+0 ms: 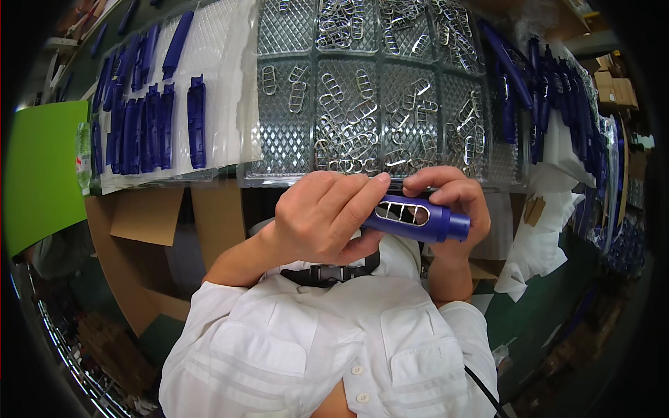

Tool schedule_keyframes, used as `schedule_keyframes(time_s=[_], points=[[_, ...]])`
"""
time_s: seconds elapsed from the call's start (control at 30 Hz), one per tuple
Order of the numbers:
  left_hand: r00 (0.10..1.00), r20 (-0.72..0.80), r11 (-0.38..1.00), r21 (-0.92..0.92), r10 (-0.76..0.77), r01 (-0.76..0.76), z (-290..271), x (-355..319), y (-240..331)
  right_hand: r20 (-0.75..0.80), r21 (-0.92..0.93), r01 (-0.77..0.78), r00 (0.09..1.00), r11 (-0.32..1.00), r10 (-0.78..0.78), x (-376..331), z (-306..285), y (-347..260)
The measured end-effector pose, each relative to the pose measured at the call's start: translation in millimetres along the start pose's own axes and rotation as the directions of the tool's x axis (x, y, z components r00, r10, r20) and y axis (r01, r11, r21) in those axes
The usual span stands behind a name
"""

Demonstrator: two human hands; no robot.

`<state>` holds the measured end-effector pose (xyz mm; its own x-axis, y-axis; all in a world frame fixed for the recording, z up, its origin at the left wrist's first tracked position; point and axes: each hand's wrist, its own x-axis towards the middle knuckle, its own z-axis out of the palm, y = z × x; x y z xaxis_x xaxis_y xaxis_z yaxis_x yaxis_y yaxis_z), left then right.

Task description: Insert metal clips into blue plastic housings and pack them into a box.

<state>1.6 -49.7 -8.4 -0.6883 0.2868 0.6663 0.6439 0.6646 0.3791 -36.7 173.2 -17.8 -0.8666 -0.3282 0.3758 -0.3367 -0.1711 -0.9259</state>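
Note:
A dark blue plastic tubular housing [439, 224] lies level between my hands, in front of my chest. Set in its oval window is a silver slotted frame [404, 213] with several crossbars. My left hand [322, 212] grips the housing's left end, fingers over the top and thumb below, hiding that end. My right hand [461, 198] is curled round the right part from behind, its fingertips near the upper edge. Just beyond my hands, the clear compartment tray [282, 152] holds many loose silver slotted frames [348, 122] like the fitted one.
Blue half-shell parts [197, 122] lie in rows on a white-lined tray at the left. More blue housings [536, 90] are heaped at the right, by crumpled white wrapping [533, 244]. An opened cardboard box [143, 216] stands below the table edge, beside a green panel [45, 174].

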Motion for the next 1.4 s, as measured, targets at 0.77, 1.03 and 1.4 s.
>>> schedule_keyframes(time_s=[0.77,1.03,1.4], points=[[0.994,0.008,0.994,-0.035,0.106,-0.106,-5.1,-19.0,-18.1,0.183,-0.172,0.210,0.967,0.962,-0.179,1.9,24.3,-13.0],[0.985,-0.041,0.985,0.046,0.167,-0.165,-7.9,-19.1,-19.3,0.164,-0.180,0.264,0.958,0.947,-0.236,-1.1,30.4,-12.7],[0.991,0.129,0.979,-0.204,0.018,0.009,-23.5,-10.2,7.1,0.192,0.404,0.116,0.959,0.907,-0.208,20.1,4.9,34.6]])
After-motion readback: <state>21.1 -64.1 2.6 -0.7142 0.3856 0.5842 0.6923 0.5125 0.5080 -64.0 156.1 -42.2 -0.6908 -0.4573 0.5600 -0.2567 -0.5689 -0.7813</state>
